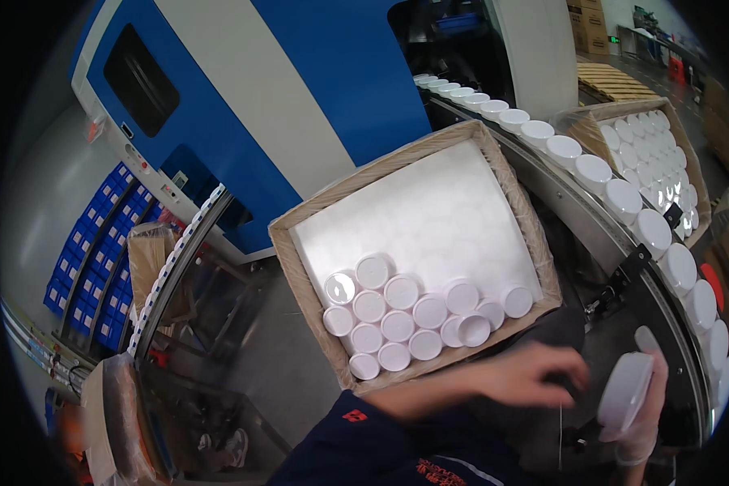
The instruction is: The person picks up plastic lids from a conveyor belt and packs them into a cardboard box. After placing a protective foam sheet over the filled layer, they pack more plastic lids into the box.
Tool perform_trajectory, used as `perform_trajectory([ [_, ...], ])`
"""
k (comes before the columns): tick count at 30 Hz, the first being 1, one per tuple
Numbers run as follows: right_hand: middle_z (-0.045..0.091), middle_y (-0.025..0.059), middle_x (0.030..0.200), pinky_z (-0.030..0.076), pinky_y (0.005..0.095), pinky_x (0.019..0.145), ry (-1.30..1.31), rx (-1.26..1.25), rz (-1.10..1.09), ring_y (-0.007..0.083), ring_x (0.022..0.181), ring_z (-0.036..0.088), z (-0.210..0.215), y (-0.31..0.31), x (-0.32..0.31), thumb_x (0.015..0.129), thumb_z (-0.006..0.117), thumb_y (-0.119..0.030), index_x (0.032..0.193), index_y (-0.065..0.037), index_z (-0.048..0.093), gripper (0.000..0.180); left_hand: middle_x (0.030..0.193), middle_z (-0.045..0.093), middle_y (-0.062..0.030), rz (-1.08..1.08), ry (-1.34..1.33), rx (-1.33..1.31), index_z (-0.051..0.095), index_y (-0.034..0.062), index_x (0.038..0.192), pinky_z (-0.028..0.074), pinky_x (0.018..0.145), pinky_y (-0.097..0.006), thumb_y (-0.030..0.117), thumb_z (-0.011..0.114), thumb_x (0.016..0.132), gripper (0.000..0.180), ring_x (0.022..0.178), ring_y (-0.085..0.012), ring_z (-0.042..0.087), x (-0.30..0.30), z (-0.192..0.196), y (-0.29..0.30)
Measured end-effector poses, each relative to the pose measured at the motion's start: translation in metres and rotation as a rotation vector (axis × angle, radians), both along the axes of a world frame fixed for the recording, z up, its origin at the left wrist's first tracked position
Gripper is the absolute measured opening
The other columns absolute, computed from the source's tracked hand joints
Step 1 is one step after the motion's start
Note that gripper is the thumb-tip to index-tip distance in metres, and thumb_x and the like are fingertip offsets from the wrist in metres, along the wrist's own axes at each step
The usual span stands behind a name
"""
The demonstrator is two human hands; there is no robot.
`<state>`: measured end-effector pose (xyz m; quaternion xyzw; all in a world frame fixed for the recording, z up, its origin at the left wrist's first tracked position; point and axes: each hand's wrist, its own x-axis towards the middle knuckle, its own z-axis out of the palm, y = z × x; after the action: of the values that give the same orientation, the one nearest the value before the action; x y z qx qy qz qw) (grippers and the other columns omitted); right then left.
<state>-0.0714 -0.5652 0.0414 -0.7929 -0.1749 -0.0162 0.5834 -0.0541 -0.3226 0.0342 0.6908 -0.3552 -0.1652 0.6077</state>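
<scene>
We look down at our hands near the lower right. Our right hand (644, 405), in a thin clear glove, grips a white jar (624, 393) just beside the curved conveyor (599, 235) carrying a line of white jars (652, 231). Our bare left hand (526, 377) hangs loosely open, holding nothing, just near the cardboard box (300, 275), whose near end holds a cluster of white jars (413, 316). A second, full box (697, 182) stands far right.

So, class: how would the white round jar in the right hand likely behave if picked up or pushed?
The white jar looks like thin plastic, so probably light and stiff. Its smooth surface may slip in the gloved right hand. Being round, it would likely roll if laid on its side, as one does in the cardboard box.
</scene>
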Motion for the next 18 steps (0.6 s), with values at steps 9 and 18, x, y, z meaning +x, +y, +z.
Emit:
perform_trajectory([
  [9, 0.042, 0.0064, 0.113, 0.033, 0.0282, 0.087, -0.075, 0.082, -0.14, 0.0162, 0.102, 0.043, -0.004, -0.019, 0.004, 0.03, 0.078, -0.065, 0.128, 0.003, 0.027, 0.13, 0.092, 0.057, -0.0151, 1.343, -0.493, 1.358, 0.055, 0.0037, 0.092, 0.045, 0.072, -0.039, 0.04, 0.072, 0.064, 0.048, 0.089, -0.0311, 0.054, -0.018, -0.065, 0.339],
  [18, 0.045, 0.0106, 0.107, 0.039, 0.0314, 0.08, -0.109, 0.057, -0.179, 0.0189, 0.093, 0.046, 0.003, -0.015, 0.004, 0.022, 0.079, -0.062, 0.123, 0.003, 0.032, 0.129, 0.088, 0.056, -0.0118, 1.117, -0.271, 1.416, 0.055, 0.0044, 0.085, 0.046, 0.069, -0.038, 0.05, 0.075, 0.055, 0.058, 0.081, -0.0304, 0.056, -0.035, -0.068, 0.352],
])
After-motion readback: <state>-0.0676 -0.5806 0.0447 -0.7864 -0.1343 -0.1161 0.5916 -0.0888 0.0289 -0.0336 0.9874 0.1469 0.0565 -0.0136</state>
